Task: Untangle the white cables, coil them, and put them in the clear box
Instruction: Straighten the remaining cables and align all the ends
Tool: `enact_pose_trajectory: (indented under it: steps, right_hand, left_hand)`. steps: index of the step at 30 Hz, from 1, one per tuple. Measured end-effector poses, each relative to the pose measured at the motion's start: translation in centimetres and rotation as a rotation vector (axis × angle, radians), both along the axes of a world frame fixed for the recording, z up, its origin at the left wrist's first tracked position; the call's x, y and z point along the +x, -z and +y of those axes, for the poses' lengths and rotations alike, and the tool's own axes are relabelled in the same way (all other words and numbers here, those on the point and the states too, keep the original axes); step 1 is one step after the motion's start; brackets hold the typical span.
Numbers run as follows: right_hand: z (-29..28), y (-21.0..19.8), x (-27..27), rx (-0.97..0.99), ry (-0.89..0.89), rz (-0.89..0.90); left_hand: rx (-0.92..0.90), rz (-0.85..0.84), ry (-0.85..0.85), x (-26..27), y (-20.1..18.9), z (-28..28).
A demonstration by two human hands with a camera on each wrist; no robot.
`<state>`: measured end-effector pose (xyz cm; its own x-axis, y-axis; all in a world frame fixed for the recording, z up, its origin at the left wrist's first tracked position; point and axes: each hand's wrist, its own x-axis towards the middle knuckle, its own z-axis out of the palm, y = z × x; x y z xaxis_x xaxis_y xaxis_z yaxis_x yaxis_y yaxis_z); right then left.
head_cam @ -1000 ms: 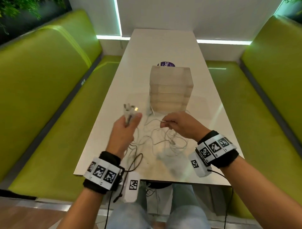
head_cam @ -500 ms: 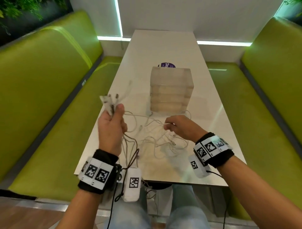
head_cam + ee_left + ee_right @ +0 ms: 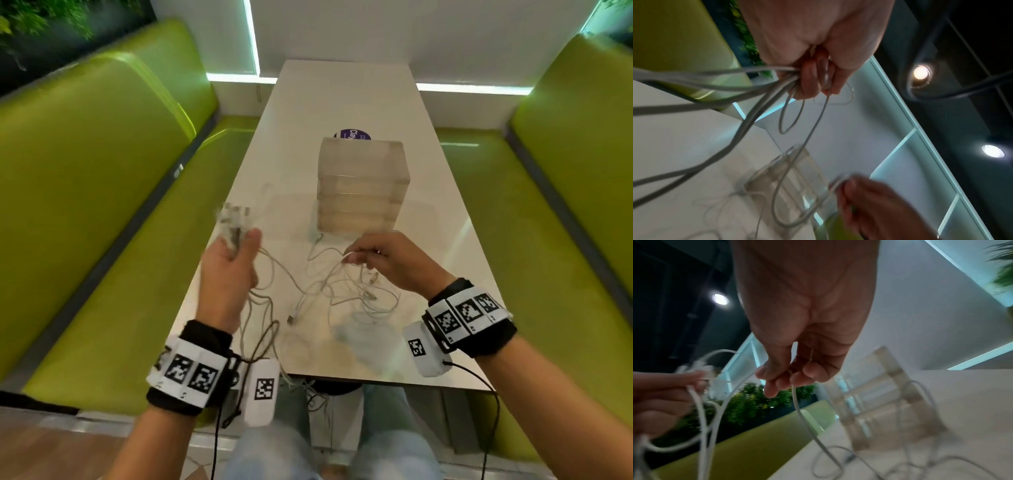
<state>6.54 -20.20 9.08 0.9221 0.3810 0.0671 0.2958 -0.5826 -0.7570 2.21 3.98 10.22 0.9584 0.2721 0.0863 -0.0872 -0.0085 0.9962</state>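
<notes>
The left hand (image 3: 228,270) is clenched round a bunch of cable ends (image 3: 233,219), thumb pressed over them, plugs sticking up out of the fist. The left wrist view shows several cords fed through its curled fingers (image 3: 813,78) and fanning away below. Gathering the ends in one fist looks like a way to anchor them, so the slack can be worked free lower down. That fist is raised off the table (image 3: 342,96), at about 9 o'clock from the tangle.

The right hand (image 3: 387,263) pinches a single cord (image 3: 803,410) between thumb and fingertips (image 3: 772,386), the other fingers loosely curled. It hangs just above the tangle, at roughly 1 o'clock from it, and seems to be drawing one strand out of the mess while the left holds the rest firm.

The white cables (image 3: 342,291) lie mostly as a loose knot on the near end of the table, between the two hands, with a few loops trailing over the near edge towards the person's lap. A plug (image 3: 292,320) lies at about 7 o'clock of the heap.

The clear box (image 3: 361,185) stands upright at 12 o'clock from the tangle, just beyond it, one cord running up to its foot. Whether anything lies in it I cannot tell. Nothing looks coiled yet, so I judge the work to be early in the untangling.
</notes>
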Motion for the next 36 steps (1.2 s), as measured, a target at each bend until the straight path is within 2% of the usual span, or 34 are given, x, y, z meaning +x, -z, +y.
enact_pose_trajectory:
  steps: [2, 6, 10, 13, 16, 18, 22, 26, 31, 33, 36]
  right_hand:
    - [1.8, -1.4, -0.8, -0.002, -0.086, -0.075]
    - [3.6, -3.4, -1.6, 0.062, -0.101, -0.146]
    - [3.1, -3.3, -1.4, -0.007, -0.064, -0.16]
    - [3.0, -3.0, -1.1, -0.13, -0.087, -0.167]
    - [3.1, -2.9, -1.0, -0.112, -0.041, -0.224]
    - [3.3, -2.7, -0.6, -0.144, -0.041, -0.265]
    - [1.7, -0.8, 1.0, -0.425, -0.038, -0.191]
    - [0.3, 0.5, 1.8, -0.402, 0.028, -0.151]
    - [-1.0, 2.1, 3.0, -0.491, 0.083, -0.061]
    - [-1.6, 2.4, 3.1, -0.39, 0.087, 0.008]
    - [-1.7, 1.7, 2.7, -0.129, 0.125, 0.08]
  left_hand:
    - [0.154, 0.024, 0.126, -0.5, 0.1, -2.2]
    - [0.198, -0.035, 0.366, -1.2, -0.3, -4.3]
    - [0.415, -0.053, 0.406, -1.1, -0.2, -2.9]
    - [0.437, -0.066, 0.359, -0.8, -0.2, -2.4]
    - [0.501, -0.058, 0.43, -0.8, -0.6, -2.6]
    - [0.49, -0.055, 0.395, -0.9, -0.9, -2.6]
    - [0.422, -0.09, 0.267, -0.7, -2.0, -1.0]
    - [0.481, -0.074, 0.277, -0.8, -2.0, 0.2]
    - [0.305, -0.117, 0.157, -1.3, -2.5, 0.4]
    - [0.297, -0.132, 0.122, -1.3, -2.7, 1.0]
    - [0.269, -0.109, 0.08, -1.1, -2.3, 1.4]
